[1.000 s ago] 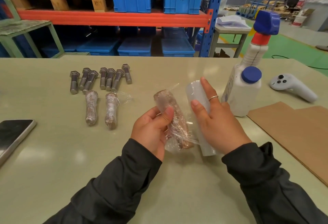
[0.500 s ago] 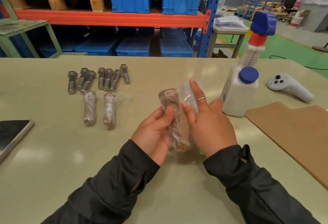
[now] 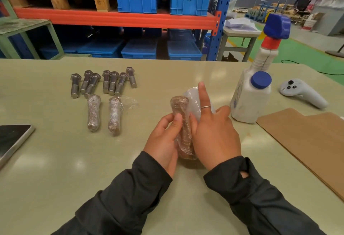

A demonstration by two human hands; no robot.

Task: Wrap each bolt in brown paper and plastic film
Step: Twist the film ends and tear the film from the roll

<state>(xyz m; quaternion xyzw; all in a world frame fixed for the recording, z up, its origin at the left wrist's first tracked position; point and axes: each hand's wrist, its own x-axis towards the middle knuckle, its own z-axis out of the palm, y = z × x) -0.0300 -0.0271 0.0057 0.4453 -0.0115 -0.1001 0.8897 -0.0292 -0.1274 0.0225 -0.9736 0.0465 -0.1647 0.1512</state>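
Hands closed in since a second ago: left hand gripping wrapped bolt above table, right hand pressing film roll against it. Film layer nearly finished. Farther: two wrapped bolts, seven bare bolts waiting.

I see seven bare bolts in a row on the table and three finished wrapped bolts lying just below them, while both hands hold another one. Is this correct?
Not quite: the head view shows two wrapped bolts lying below the seven bare bolts, not three. The left hand and right hand hold another, the bolt being wrapped.
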